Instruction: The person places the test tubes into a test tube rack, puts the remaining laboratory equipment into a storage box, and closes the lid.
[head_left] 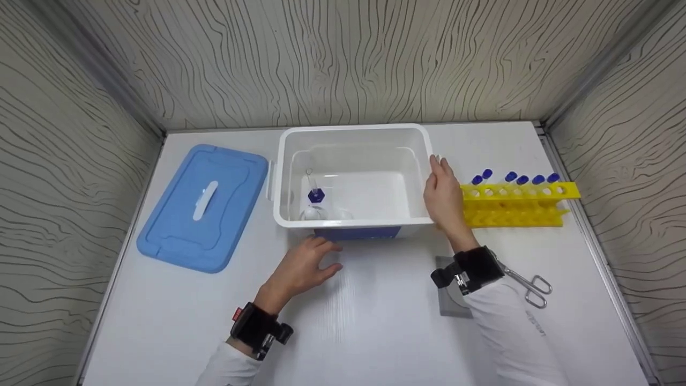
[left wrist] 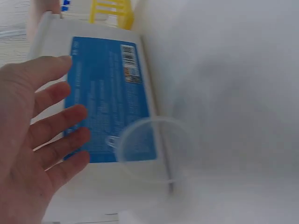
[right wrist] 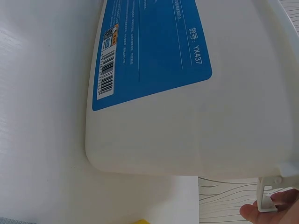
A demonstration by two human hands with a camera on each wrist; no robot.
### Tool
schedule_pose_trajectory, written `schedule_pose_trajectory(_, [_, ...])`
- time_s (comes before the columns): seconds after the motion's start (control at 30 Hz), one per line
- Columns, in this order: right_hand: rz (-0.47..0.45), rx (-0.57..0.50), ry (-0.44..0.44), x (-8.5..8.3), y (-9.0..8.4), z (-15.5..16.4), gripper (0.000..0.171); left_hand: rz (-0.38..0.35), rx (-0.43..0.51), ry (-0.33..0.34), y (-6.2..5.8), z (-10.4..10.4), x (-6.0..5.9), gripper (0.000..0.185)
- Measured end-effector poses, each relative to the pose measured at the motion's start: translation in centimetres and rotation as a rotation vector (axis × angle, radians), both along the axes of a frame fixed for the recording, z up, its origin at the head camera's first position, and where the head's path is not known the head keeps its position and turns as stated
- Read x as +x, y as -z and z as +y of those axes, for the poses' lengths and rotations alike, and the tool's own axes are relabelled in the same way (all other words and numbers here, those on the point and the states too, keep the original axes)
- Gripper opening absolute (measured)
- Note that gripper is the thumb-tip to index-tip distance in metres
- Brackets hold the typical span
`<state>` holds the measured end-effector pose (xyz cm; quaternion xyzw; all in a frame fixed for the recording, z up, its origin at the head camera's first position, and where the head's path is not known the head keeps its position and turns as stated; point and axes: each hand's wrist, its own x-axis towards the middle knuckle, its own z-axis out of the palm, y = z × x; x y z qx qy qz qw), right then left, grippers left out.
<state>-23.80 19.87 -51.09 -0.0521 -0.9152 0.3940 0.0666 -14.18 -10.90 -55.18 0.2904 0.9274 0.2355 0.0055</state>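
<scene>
Hands (head_left: 308, 265) beside flask-holding white bin (head_left: 353, 134)

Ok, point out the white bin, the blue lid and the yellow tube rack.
white bin (head_left: 353, 130): head view, on the far rim.
blue lid (head_left: 171, 225): head view, on its flat top, left of the handle.
yellow tube rack (head_left: 514, 214): head view, on the front face, below the blue-capped tubes.

Right hand (head_left: 442, 195) — touching white bin (head_left: 353, 136).
</scene>
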Motion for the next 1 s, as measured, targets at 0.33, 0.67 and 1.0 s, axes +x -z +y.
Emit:
schedule_pose_trajectory(0.33, [-0.016,-0.004,0.004,0.1,0.0,0.0,0.048,0.087,-0.03,0.001,3.2,-1.0,-1.2,0.033])
schedule_pose_trajectory(0.67, [-0.031,0.002,0.011,0.0,0.0,0.0,0.048,0.06,-0.035,0.019,4.3,-1.2,-1.5,0.032])
schedule_pose_trajectory(1.0, [-0.04,0.004,0.006,-0.1,0.0,0.0,0.049,0.022,-0.03,0.019,5.0,-1.5,-1.3,0.036])
